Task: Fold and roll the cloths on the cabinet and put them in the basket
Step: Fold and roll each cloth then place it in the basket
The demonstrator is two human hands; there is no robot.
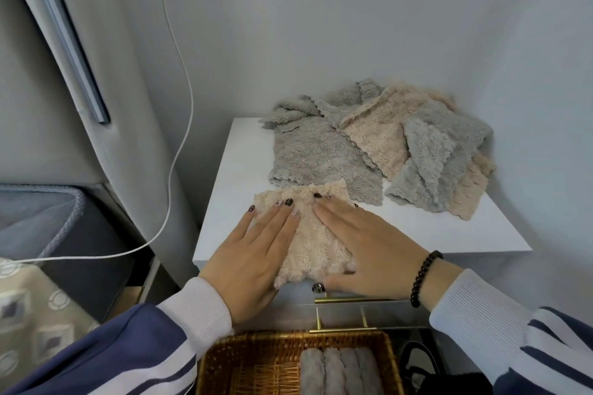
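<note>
White cabinet (417,228) against a pale wall: you press both hands flat on a beige cloth (313,236) folded at the top's front edge, above the brass drawer handles (349,300). Your left hand (253,253) lies on the cloth's left side, fingers straight and spread; your right hand (369,240) covers its right side, fingers straight and together, thumb hooked over the cabinet's front edge. Neither hand grips anything. A dark bead bracelet (425,276) circles your right wrist. Behind the cloth, toward the wall, a loose pile (378,144) of grey and beige cloths sprawls across the top, its nearest grey one just touching the folded cloth's far edge. Below the cabinet front, a wicker basket (224,359) holds grey rolls (340,372) laid side by side. A white cable (179,151) hangs from the wall sockets at left.
</note>
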